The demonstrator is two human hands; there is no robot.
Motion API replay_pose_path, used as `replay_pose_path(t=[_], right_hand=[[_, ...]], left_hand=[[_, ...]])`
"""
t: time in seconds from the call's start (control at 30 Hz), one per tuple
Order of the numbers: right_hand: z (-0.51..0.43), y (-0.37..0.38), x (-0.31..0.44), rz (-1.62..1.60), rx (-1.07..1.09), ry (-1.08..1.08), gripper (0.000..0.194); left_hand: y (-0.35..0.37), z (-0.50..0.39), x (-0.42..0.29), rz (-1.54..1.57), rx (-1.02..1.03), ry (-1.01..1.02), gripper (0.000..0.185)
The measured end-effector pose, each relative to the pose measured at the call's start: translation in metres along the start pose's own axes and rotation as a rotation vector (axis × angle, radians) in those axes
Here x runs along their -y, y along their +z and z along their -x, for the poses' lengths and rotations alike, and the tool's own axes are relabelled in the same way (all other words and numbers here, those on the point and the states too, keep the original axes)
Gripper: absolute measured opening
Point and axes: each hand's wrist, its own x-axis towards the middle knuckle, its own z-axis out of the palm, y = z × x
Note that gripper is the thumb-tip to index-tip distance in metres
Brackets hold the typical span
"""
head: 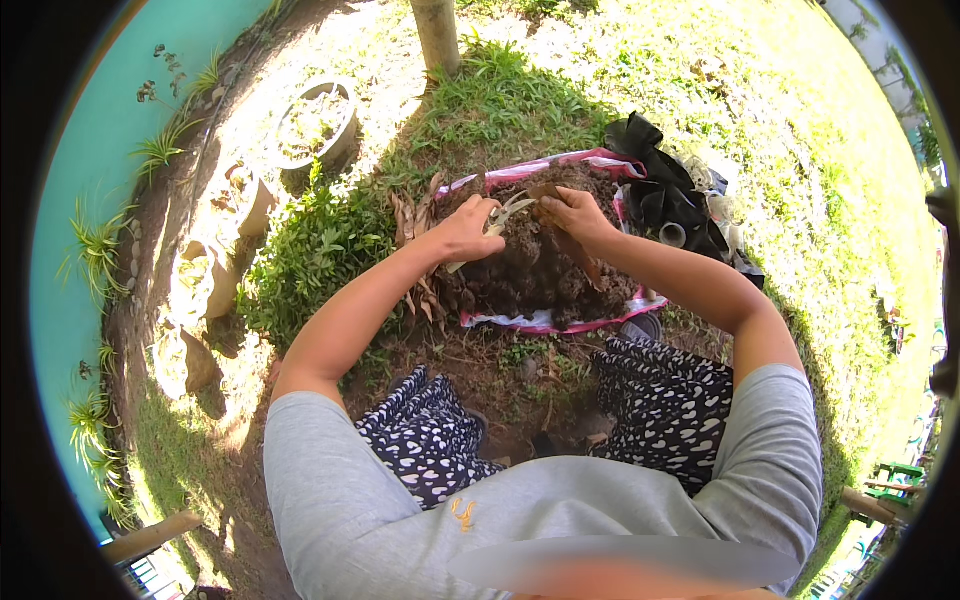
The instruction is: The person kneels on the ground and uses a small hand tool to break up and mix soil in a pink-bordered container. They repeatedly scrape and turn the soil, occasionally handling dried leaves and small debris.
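In front of me, dark crumbly soil [525, 277] lies on a pink and white plastic sheet [536, 324]. Over its upper part, my left hand [474, 229] is closed on a pale, thin plant piece [510, 212] with narrow strips. My right hand [574, 216] pinches a brown dried leaf [576, 259] that hangs down over the soil, close to the ends of the pale strips. The two hands are apart by a small gap. More brown dried leaves [411, 217] lie in a bunch at the left edge of the soil.
A leafy green bush [319, 255] grows left of the soil. Black plastic [664, 184] and a clear container [673, 235] lie to the right. A round pot [341, 142] and several planted bags [202, 277] stand at left. A wooden post [436, 34] rises beyond the soil.
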Motion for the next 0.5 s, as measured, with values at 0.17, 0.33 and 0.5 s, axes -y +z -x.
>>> replay_pose_path(t=[0.17, 0.33, 0.5], right_hand=[[0.007, 0.003, 0.004, 0.082, 0.055, -0.052, 0.020], [0.012, 0.003, 0.006, 0.109, 0.057, -0.088, 0.019], [0.013, 0.003, 0.005, 0.025, 0.003, -0.139, 0.020]], left_hand=[[-0.001, 0.003, -0.012, -0.182, -0.232, 0.195, 0.065], [-0.009, 0.007, -0.024, -0.270, -0.259, 0.221, 0.063], [-0.011, 0.011, -0.029, -0.324, -0.284, 0.253, 0.064]])
